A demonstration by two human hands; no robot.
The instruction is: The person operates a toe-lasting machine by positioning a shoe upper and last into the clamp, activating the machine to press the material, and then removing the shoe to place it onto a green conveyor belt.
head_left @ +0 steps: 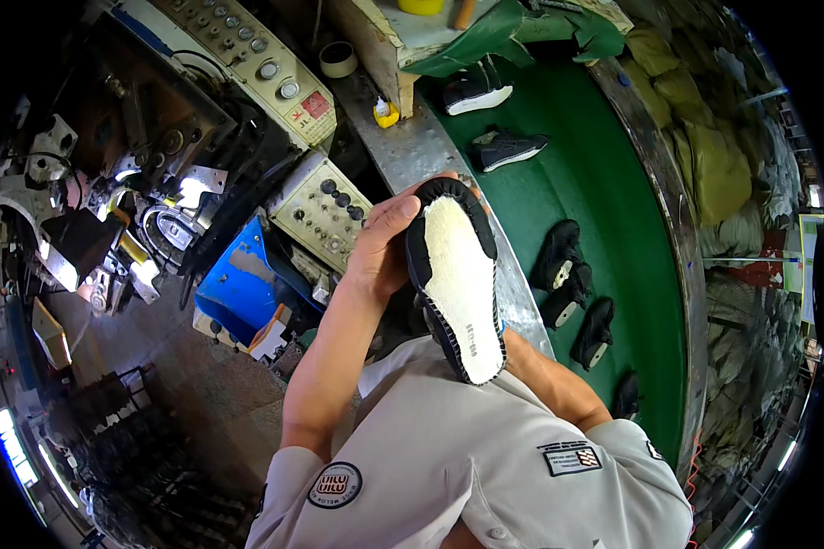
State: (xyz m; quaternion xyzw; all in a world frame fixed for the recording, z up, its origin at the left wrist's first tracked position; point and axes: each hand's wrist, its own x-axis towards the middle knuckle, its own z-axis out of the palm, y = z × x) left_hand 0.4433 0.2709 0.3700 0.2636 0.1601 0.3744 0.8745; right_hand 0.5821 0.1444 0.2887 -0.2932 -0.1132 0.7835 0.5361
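Note:
A black shoe upper [458, 265] is tilted up in front of my chest, its pale insole facing me and its dark fabric gathered around the toe. My left hand [384, 238] grips it at the toe end, the thumb pressed along the left edge. Fingertips show just past the toe; I cannot tell which hand they belong to. My right forearm [554, 375] runs up behind the heel end, and the shoe hides my right hand.
On the right, a green trough [613, 210] holds several dark shoes [508, 148]. A metal ledge [421, 151] runs along it. To the left stand a machine with a control panel [320, 206], a blue bin [243, 284] and lit machinery [169, 224]. Drab sacks [719, 174] are piled at far right.

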